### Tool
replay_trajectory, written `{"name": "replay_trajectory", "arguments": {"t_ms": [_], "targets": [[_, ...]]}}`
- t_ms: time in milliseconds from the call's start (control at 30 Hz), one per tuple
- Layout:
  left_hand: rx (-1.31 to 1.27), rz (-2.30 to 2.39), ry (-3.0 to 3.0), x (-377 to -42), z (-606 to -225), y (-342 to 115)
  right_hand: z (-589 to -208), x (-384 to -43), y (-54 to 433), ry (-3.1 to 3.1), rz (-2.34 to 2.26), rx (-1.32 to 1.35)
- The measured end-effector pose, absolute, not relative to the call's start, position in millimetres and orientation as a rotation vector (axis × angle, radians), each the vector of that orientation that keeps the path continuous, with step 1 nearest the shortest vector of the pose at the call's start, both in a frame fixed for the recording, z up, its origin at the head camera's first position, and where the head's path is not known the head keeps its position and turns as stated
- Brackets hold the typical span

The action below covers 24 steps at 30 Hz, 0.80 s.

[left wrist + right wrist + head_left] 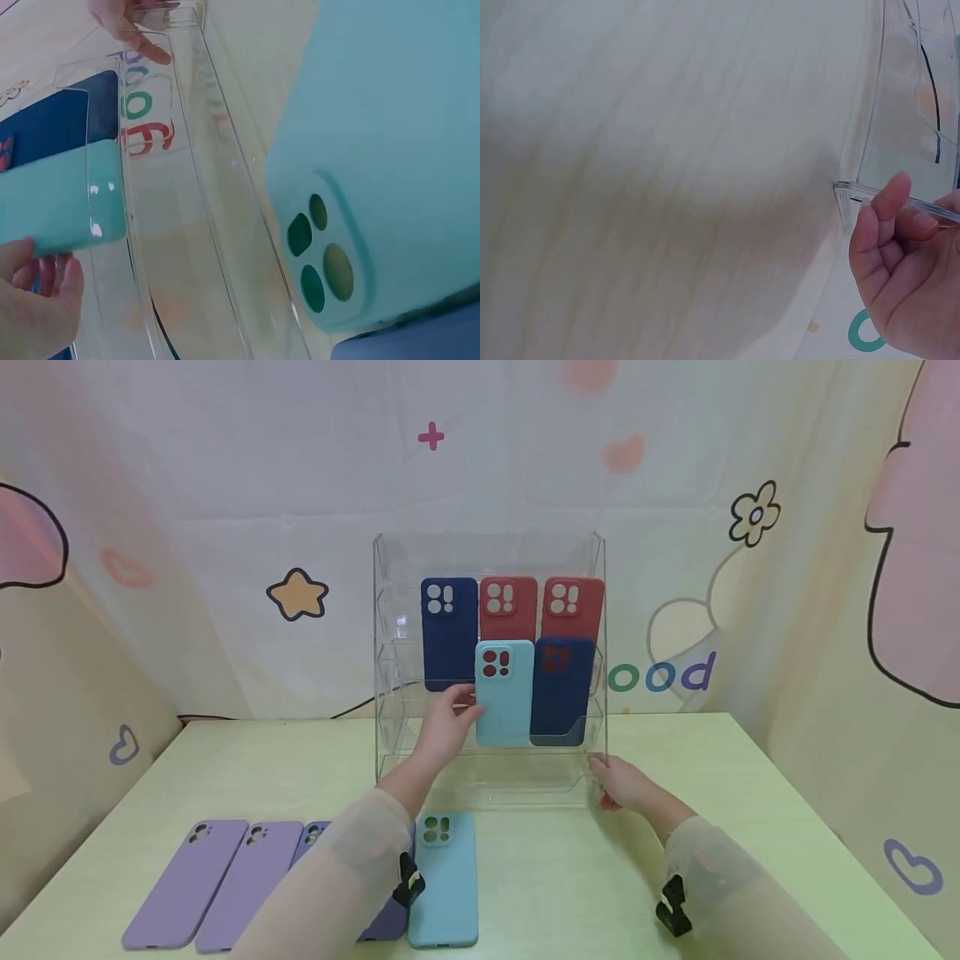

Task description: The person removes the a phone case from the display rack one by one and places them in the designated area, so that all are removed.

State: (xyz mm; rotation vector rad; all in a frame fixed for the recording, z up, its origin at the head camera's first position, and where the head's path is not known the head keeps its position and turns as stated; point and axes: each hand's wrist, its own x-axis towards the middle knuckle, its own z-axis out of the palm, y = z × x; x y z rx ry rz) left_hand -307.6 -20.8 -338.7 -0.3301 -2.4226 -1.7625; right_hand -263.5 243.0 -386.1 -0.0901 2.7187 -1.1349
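A light-blue phone case stands in a lower tier of a clear tiered rack. My left hand pinches its left edge, thumb in front and fingers curled at the side; the left wrist view shows this hand at the case too. Beside that case, on the right, is a dark-blue phone case. Behind them, one tier up, stand another dark-blue case and two red cases. At the rack's lower right corner my right hand holds the clear side panel, seen close in the right wrist view.
On the table's front left lie purple cases, bluish-purple ones partly hidden by my left sleeve, and another light-blue case. A printed curtain hangs behind the table, with a dark cable along its base.
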Motion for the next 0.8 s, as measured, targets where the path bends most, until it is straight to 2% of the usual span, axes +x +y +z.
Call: {"name": "replay_trajectory", "arguments": {"t_ms": [400, 800], "targets": [[-0.389, -1.838, -2.35, -311, -340, -36, -390, -266, 243, 2.704, -1.124, -0.091], [-0.411, -1.871, -2.243, -300, -327, -53, -388, -268, 245, 2.702, -1.109, -0.097]]}}
